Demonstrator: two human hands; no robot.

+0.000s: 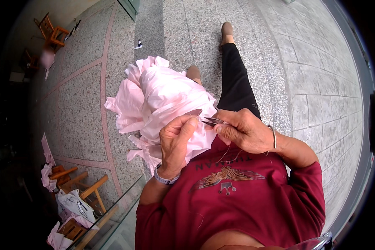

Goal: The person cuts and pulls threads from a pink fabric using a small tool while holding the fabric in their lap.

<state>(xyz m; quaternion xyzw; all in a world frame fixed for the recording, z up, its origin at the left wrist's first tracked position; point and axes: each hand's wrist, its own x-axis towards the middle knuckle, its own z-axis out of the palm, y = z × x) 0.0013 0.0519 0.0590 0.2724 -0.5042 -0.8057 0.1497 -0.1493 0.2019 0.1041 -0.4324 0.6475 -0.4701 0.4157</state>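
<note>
A bundle of pale pink fabric (pixel 166 93) lies gathered over my lap and hangs down toward the floor on the left. My left hand (pixel 175 139) pinches an edge of it between thumb and forefinger. In my right hand (pixel 248 131) is a pair of small thread snips (pixel 210 121), the dark blades pointing left, slightly apart, just beside my left fingertips. A fine loose thread hangs below the right hand, over my dark red shirt (pixel 233 208). The part of the snips inside my palm is hidden.
Wooden stools (pixel 93 187) with pink cloth pieces and a pale bag (pixel 76 204) stand at the lower left, near a glass panel edge (pixel 129 198). A wooden chair (pixel 52 33) is at the far left. A small dark-and-white object (pixel 139 43) lies on the speckled floor ahead.
</note>
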